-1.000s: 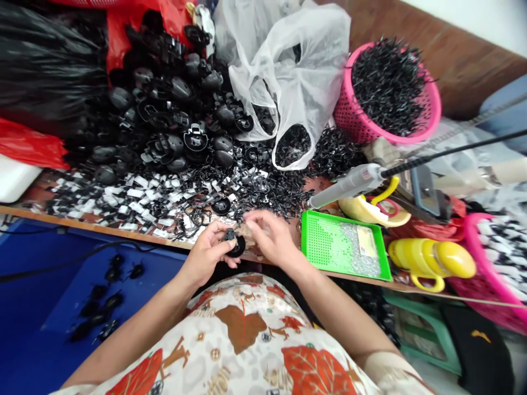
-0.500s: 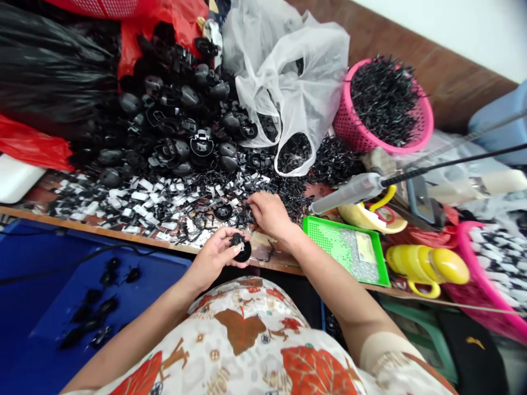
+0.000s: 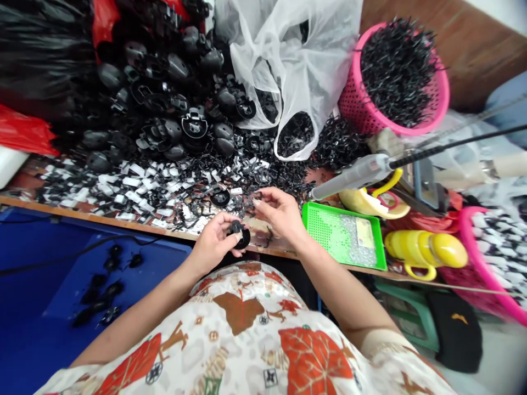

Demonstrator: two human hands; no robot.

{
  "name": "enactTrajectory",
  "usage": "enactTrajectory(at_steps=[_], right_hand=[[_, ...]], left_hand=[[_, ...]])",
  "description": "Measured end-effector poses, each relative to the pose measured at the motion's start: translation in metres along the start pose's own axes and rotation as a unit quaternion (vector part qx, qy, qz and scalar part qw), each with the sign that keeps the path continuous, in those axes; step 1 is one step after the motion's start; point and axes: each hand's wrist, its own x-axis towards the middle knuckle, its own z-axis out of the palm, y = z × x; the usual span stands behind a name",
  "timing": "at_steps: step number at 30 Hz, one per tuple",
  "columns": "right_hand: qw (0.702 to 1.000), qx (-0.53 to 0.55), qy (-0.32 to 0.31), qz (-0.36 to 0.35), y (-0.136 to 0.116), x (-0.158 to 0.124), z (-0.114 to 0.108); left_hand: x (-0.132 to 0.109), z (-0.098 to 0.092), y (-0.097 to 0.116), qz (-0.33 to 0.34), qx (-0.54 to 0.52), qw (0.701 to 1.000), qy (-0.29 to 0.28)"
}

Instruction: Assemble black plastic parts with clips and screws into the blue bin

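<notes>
My left hand [image 3: 211, 246] is closed around a round black plastic part [image 3: 244, 238], with a smaller black bit standing up on it by the thumb. This hand is just over the bench's front edge. To its right, my right hand [image 3: 282, 215] has thumb and forefinger brought together above the small loose pieces. Whatever lies between those fingertips is too small to make out. Black and white small plastic pieces [image 3: 134, 184] are strewn along the bench beyond both hands. Another round black part [image 3: 220, 197] lies among them.
Shiny black housings [image 3: 181, 131] are heaped at the back, beside a white plastic bag [image 3: 304, 82]. A pink basket [image 3: 349, 104] holds thin black pieces. At right are a grey screwdriver-like tool [image 3: 354, 175], a green tray [image 3: 321, 244] and a yellow bottle [image 3: 424, 247]. Below left is a blue bin [image 3: 28, 307].
My right hand has drawn slightly back from the pieces, its fingertips now pinched and raised. My left hand still holds the round part. The whole view has shifted a little.
</notes>
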Motion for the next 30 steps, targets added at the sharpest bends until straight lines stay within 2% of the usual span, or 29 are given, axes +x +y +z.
enactTrajectory(at_steps=[3, 6, 8, 11, 14, 17, 19, 21, 23, 26, 28, 30], right_hand=[[0.998, 0.048, 0.024, 0.036, 0.003, -0.021, 0.005], [0.995, 0.056, 0.052, 0.058, 0.013, -0.036, 0.013], [0.990, 0.100, 0.039, 0.090, 0.019, -0.044, 0.019], [0.984, 0.144, 0.014, 0.107, 0.023, -0.055, 0.022], [0.995, 0.076, 0.002, 0.060, 0.023, -0.060, 0.014], [0.997, -0.070, -0.020, -0.022, 0.023, -0.059, 0.000], [0.990, -0.132, -0.015, -0.046, 0.022, -0.056, -0.007], [0.993, -0.115, 0.025, -0.028, 0.021, -0.053, -0.009], [0.998, -0.028, 0.060, 0.009, 0.017, -0.051, -0.006], [0.995, 0.072, 0.064, 0.029, 0.012, -0.049, 0.001], [0.998, 0.026, 0.049, 0.013, 0.012, -0.046, 0.001], [0.996, -0.073, 0.044, -0.003, 0.013, -0.043, -0.004]], left_hand=[[0.000, 0.004, -0.005, 0.007, 0.027, 1.000, 0.008], [0.000, 0.011, -0.005, 0.078, 0.035, 0.996, 0.031], [0.000, 0.015, -0.003, 0.115, 0.028, 0.992, 0.036], [0.000, 0.019, 0.002, 0.111, 0.042, 0.992, 0.050], [0.001, 0.020, 0.005, 0.091, 0.094, 0.990, 0.060], [0.001, 0.021, 0.003, 0.061, 0.123, 0.990, 0.015], [0.000, 0.022, 0.002, 0.051, 0.118, 0.992, 0.005], [-0.001, 0.023, 0.001, 0.054, 0.098, 0.993, 0.023], [-0.001, 0.024, 0.002, 0.065, 0.082, 0.994, 0.037], [-0.002, 0.024, 0.005, 0.084, 0.088, 0.992, 0.034], [-0.002, 0.023, 0.007, 0.094, 0.092, 0.991, 0.039], [-0.001, 0.021, 0.008, 0.105, 0.090, 0.989, 0.050]])
